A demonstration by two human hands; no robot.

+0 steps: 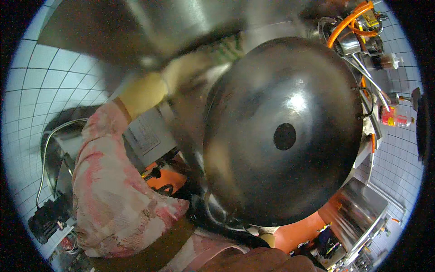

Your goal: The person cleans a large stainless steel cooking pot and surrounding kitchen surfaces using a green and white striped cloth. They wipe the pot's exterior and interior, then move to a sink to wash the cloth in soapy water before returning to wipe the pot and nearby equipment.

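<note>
A large, round, dark metal wok or domed lid [251, 112] fills the middle, tilted towards me, with a dark disc at its centre. A small loop handle [367, 103] stands out from its right rim. My left hand [190, 73], in a pale yellow glove, reaches beyond the rim at upper left. It is blurred, and its fingers cannot be made out. Green stripes show on a pale surface [227, 47] by its far end; whether this is cloth or glove is unclear. Below the lower rim, a small yellowish patch [269, 236] may be my gloved right hand, mostly hidden.
A blurred stainless steel surface [190, 17] spans the top. Orange hose [350, 23], metal rods [367, 74] and a red-labelled bottle [390, 116] are at right. A steel cabinet [353, 204] stands lower right above orange floor [295, 233]. A metal box [146, 136] lies beside my left sleeve.
</note>
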